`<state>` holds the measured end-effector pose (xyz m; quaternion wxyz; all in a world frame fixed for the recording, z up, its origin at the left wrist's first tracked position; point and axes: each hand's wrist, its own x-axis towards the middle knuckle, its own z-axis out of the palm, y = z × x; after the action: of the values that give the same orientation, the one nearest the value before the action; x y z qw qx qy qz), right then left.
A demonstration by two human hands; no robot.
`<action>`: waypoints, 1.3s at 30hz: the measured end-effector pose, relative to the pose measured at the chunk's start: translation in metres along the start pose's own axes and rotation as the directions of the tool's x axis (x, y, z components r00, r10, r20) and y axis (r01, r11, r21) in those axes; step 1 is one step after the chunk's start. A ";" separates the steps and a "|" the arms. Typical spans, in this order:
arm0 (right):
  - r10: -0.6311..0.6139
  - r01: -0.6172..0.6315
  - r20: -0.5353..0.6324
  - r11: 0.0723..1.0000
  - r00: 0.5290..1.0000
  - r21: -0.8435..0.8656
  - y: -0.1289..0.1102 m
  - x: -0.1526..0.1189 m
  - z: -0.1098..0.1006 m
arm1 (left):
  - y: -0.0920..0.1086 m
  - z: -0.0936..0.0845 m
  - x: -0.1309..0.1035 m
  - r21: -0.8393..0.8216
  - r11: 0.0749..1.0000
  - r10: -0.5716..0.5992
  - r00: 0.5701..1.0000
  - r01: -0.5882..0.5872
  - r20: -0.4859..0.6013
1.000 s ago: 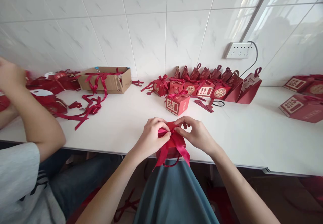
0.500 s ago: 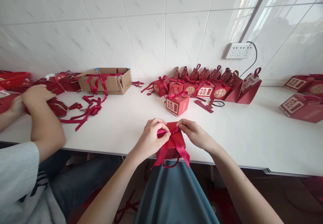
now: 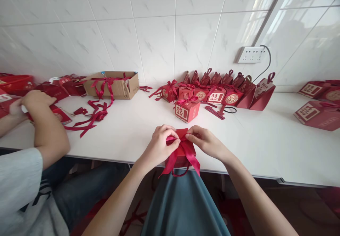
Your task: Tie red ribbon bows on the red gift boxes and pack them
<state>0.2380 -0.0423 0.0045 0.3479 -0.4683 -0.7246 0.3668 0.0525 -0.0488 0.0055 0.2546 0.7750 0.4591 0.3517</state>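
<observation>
A small red box (image 3: pixel 182 158) sits at the table's front edge, with a dark red cord handle hanging over its near side. Across its top lies a crimson ribbon (image 3: pixel 190 155) tied in a bow, its two tails draping forward. My left hand (image 3: pixel 162 144) pinches the bow's left loop near the knot. On the other side, my right hand (image 3: pixel 204 140) has thumb and finger closed on the right loop. A finished-looking box with a bow (image 3: pixel 187 110) stands just beyond my hands.
Rows of red boxes (image 3: pixel 216 95) line the wall. A cardboard box (image 3: pixel 123 86) with ribbons spilling out stands back left, loose ribbons (image 3: pixel 99 115) before it. At left, another person's arm (image 3: pixel 49 129) works over red boxes. More boxes (image 3: pixel 318 113) stand far right.
My right hand has shifted slightly left, closer to the knot. The other person's hands have moved a little, and the box beneath them has turned.
</observation>
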 end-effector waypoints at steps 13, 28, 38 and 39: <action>-0.552 0.482 -0.005 0.732 0.834 -0.481 -0.037 -0.042 0.026 | -0.012 -0.025 -0.009 -0.094 0.924 -0.377 0.925 0.372 -0.043; -0.767 0.636 -0.033 0.555 0.641 -0.536 -0.014 -0.055 0.045 | -0.017 -0.002 -0.011 -0.412 0.852 -0.343 0.939 0.324 0.031; -0.024 -0.047 -0.464 0.989 0.885 -0.141 -0.009 -0.033 0.015 | -0.007 0.003 -0.009 -0.341 0.888 -0.347 0.936 0.309 -0.056; 0.039 -0.099 -0.411 0.987 0.911 -0.127 -0.009 -0.028 0.016 | -0.006 0.004 -0.008 -0.319 0.894 -0.353 0.933 0.315 -0.069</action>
<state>0.2299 -0.0745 0.0002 0.4431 -0.5838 -0.6439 0.2196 0.0495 -0.0539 -0.0034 0.3977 0.6128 0.5412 0.4164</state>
